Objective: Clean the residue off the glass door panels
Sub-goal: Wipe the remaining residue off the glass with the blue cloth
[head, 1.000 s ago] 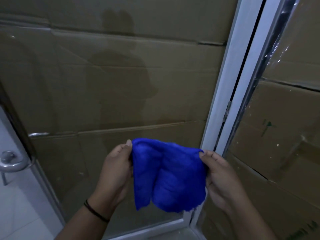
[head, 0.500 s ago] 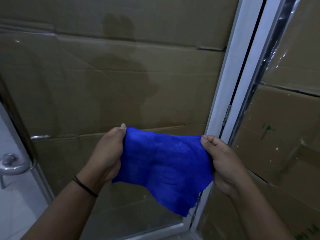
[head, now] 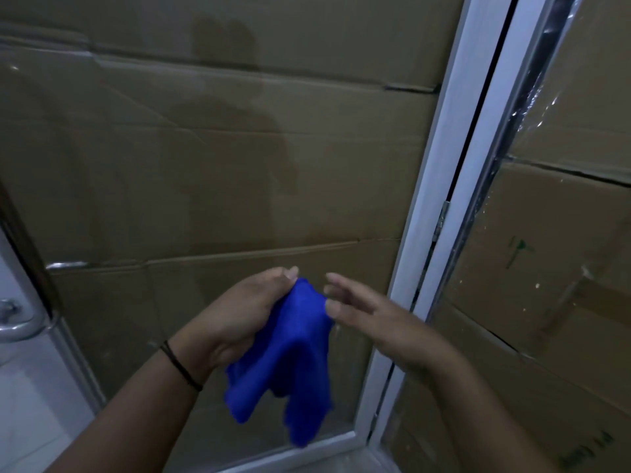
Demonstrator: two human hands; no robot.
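Left hand [head: 239, 315]: curled round the top of a bright blue soft microfibre cloth [head: 293, 363], thumb and fingers bunched tight on the gathered fabric; thin dark band [head: 181, 367] worn at the wrist.
Right hand [head: 372, 319]: grip wide open and holding nothing, fingers straight and spread, fingertips [head: 330, 304] just at the right edge of the cloth; touching or a hair apart, could not tell.
Blue cloth: hung in loose folds from the left fist, lower corners dangling free, held in front of the lower part of the large clear glass door panel [head: 205, 165].
Left glass panel: filled most of the view, faintly streaked, with a dim reflection of a person's outline near the middle.
Right glass panel [head: 563, 233]: set at an angle past the white metal door frame [head: 430, 199], speckled with small pale spots and glinting along its dark edge.
Frame: ran diagonally from upper right to lower middle, with a small metal hinge [head: 442, 220] in the dark gap between the two white bars.
Behind the glass: flattened brown cardboard sheets [head: 307, 80], creased, seams running crosswise.
Far left: rounded silver metal door handle [head: 17, 322], beside pale tiled floor [head: 30, 411].
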